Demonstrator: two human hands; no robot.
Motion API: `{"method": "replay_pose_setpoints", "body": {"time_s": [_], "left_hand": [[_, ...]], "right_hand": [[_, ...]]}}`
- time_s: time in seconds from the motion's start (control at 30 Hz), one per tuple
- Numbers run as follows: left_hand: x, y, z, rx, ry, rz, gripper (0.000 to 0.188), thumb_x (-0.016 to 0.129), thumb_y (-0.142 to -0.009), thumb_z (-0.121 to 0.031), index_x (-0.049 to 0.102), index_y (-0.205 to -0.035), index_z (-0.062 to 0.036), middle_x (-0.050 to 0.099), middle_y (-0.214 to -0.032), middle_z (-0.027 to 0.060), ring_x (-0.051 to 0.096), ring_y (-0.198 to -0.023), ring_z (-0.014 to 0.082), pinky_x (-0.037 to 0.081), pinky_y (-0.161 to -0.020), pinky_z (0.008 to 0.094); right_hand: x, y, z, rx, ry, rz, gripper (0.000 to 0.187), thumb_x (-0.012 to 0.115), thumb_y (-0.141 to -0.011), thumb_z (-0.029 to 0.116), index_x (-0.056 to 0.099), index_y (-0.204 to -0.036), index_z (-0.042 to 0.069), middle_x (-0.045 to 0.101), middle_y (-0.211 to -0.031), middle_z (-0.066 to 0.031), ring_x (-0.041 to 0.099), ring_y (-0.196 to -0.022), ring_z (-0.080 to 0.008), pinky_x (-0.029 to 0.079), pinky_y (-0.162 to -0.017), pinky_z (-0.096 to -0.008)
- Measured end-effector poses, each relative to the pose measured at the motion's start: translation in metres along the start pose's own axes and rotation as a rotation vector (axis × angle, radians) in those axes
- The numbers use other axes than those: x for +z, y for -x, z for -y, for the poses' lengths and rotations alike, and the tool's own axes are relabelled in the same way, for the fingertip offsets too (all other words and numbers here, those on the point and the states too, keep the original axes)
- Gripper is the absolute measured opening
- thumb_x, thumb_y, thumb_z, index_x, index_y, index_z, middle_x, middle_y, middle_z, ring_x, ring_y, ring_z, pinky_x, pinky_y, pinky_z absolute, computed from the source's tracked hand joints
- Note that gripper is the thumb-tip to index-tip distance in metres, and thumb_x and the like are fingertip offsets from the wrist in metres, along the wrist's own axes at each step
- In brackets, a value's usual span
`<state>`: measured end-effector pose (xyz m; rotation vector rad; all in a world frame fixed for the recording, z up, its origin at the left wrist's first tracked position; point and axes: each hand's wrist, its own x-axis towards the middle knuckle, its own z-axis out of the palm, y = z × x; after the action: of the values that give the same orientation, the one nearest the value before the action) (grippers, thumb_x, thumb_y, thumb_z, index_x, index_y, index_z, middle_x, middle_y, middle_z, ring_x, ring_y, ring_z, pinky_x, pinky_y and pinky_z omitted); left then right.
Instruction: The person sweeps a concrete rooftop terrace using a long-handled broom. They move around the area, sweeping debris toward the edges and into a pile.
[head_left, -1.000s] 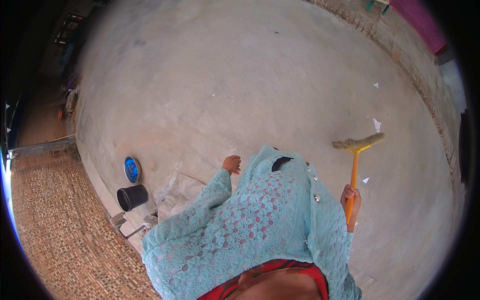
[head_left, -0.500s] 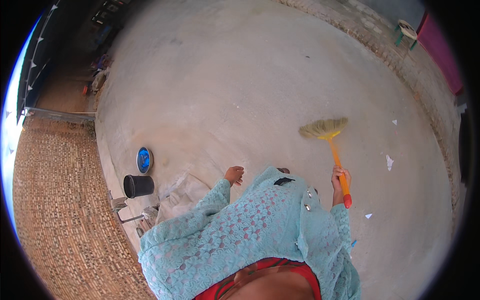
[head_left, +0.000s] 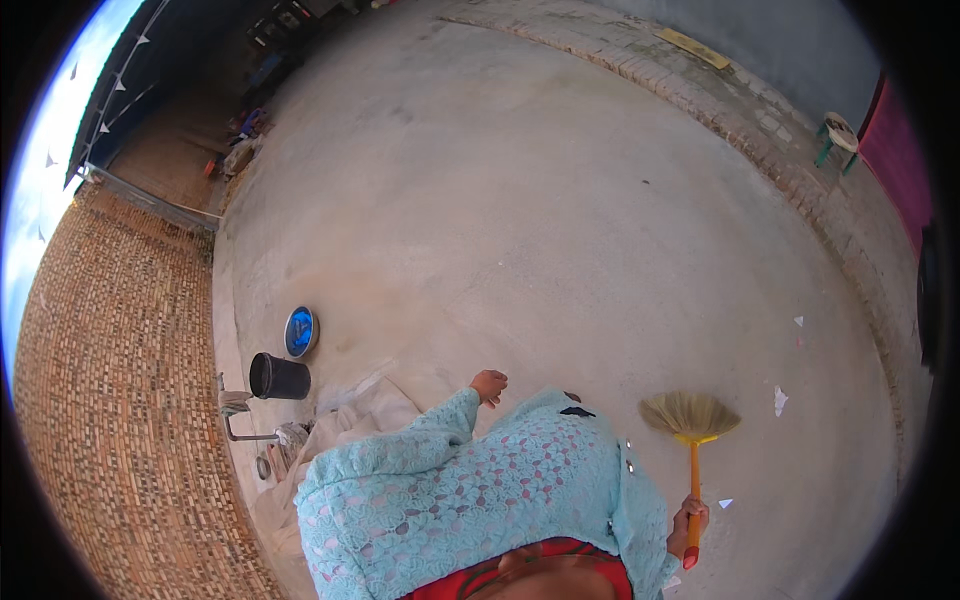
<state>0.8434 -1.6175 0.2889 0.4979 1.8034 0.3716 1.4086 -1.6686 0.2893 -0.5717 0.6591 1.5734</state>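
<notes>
My right hand (head_left: 690, 520) is wrapped round the orange, red-tipped handle of a broom (head_left: 690, 415), low on the right. The broom's fan of straw bristles points away from me over the concrete floor, its yellow collar below the bristles. Whether the bristles touch the floor I cannot tell. My left hand (head_left: 489, 387) hangs in front of my body with loosely bent fingers and nothing in it. Scraps of white paper lie right of the broom: one larger scrap (head_left: 780, 401) beside the bristles and a small one (head_left: 725, 504) near the handle.
At left stand a black bucket (head_left: 281, 377) and a metal basin (head_left: 301, 331) with something blue in it. A pale sheet (head_left: 375, 405) lies near them, beside a brick wall (head_left: 120, 390). A raised brick edge (head_left: 700, 110) runs along the far right, with a stool (head_left: 838, 138) beyond it.
The broom and my right hand have come down and nearer to me, and the handle now stands straighter in view. The view has shifted, showing more of the far side.
</notes>
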Motion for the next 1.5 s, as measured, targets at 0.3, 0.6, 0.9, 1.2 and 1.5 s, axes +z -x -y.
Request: {"method": "replay_pose_setpoints", "body": {"time_s": [0.3, 0.6, 0.9, 1.2, 1.5], "left_hand": [[0.021, 0.002, -0.030, 0.050, -0.017, 0.104, 0.032, 0.049, -0.075, -0.013, 0.050, -0.106, -0.0066, 0.051, -0.065, 0.0044, 0.052, -0.047, 0.0149, 0.049, -0.041, 0.0304], [0.019, -0.010, -0.006, 0.106, -0.130, 0.147, 0.031, 0.050, -0.075, -0.015, 0.051, -0.105, -0.0073, 0.052, -0.065, 0.0043, 0.052, -0.047, 0.0148, 0.045, -0.043, 0.0291], [0.010, -0.011, -0.012, 0.245, -0.050, 0.157, 0.030, 0.052, -0.075, -0.012, 0.053, -0.102, 0.0002, 0.057, -0.077, 0.0055, 0.052, -0.062, 0.0117, 0.044, -0.055, 0.0241], [-0.017, -0.026, 0.023, 0.190, -0.009, 0.094, 0.030, 0.054, -0.074, -0.013, 0.055, -0.100, 0.0005, 0.058, -0.077, 0.0051, 0.052, -0.064, 0.0102, 0.044, -0.059, 0.0223], [-0.034, -0.035, 0.033, 0.283, -0.241, 0.050, 0.028, 0.054, -0.074, -0.014, 0.056, -0.098, -0.0003, 0.057, -0.070, 0.0030, 0.050, -0.056, 0.0087, 0.041, -0.050, 0.0216]], "right_hand": [[0.019, 0.080, 0.015, -0.228, 0.102, -0.018, 0.015, 0.041, -0.069, -0.003, 0.034, -0.082, -0.008, 0.041, -0.066, -0.0071, 0.044, -0.050, -0.0096, 0.042, -0.042, -0.0162], [0.117, 0.103, -0.065, -0.467, 0.422, 0.122, 0.030, 0.043, -0.076, -0.002, 0.036, -0.105, 0.005, 0.042, -0.077, -0.0079, 0.041, -0.053, -0.0064, 0.039, -0.045, -0.0147], [0.107, -0.040, -0.056, -0.042, 0.029, 0.397, 0.029, 0.044, -0.073, -0.004, 0.040, -0.101, 0.004, 0.044, -0.079, -0.0116, 0.043, -0.052, -0.0078, 0.039, -0.045, -0.0165], [0.054, -0.070, -0.038, 0.030, -0.165, 0.151, 0.022, 0.042, -0.070, -0.003, 0.033, -0.088, -0.010, 0.040, -0.075, -0.0123, 0.045, -0.049, -0.0106, 0.042, -0.041, -0.0167], [0.000, 0.026, 0.009, -0.201, -0.183, 0.057, 0.021, 0.041, -0.069, -0.002, 0.033, -0.085, -0.014, 0.040, -0.068, -0.0096, 0.045, -0.050, -0.0107, 0.043, -0.044, -0.0164]]}}
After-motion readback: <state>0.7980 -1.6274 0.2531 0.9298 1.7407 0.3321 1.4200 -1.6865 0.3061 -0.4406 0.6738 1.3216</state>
